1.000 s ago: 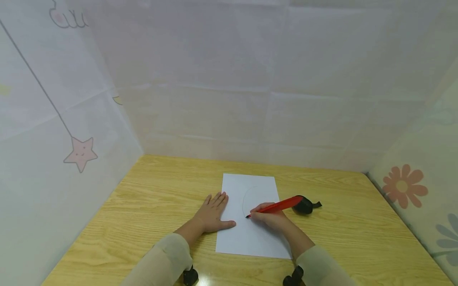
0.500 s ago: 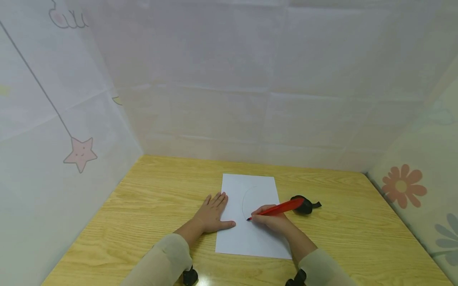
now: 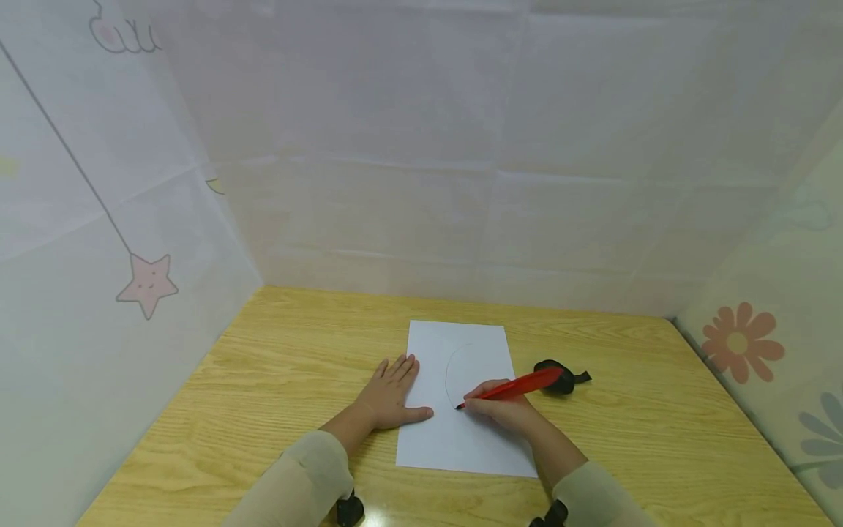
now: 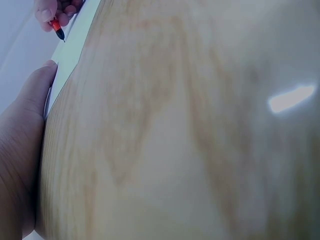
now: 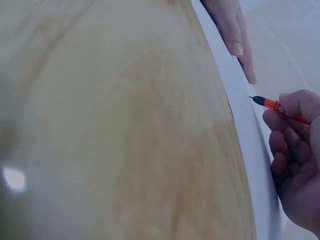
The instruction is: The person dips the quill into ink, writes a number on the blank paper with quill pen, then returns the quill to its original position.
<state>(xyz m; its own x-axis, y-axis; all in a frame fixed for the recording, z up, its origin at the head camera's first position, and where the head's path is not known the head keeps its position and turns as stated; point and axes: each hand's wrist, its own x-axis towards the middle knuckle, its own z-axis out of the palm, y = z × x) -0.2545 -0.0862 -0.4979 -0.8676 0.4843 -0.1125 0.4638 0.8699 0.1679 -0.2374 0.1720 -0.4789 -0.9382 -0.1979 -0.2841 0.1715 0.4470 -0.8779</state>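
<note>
A white sheet of paper (image 3: 461, 446) lies on the wooden table, bearing a thin curved line (image 3: 446, 377). My left hand (image 3: 390, 397) rests flat on its left edge, fingers spread. On the right of the sheet, my right hand (image 3: 507, 408) pinches a red feather-shaped pen (image 3: 530, 382) between thumb and fingers. Its black tip is at the lower end of the curve. The right wrist view shows the pen's red barrel (image 5: 270, 103) and thin point, with the other fingers curled beneath. In the left wrist view, the left thumb (image 4: 37, 90) lies along the paper.
Behind the right hand, a rounded black object with a short tab (image 3: 558, 378) sits on the table (image 3: 296, 344); the pen's feathered end partly overlaps it. Pale printed sheets (image 3: 395, 219) hang around the back and sides. Black devices (image 3: 350, 510) are strapped at the wrists.
My right hand and the pen have shifted slightly down and right, and the curved line has grown a little longer at its lower end. The left hand has stayed still.
</note>
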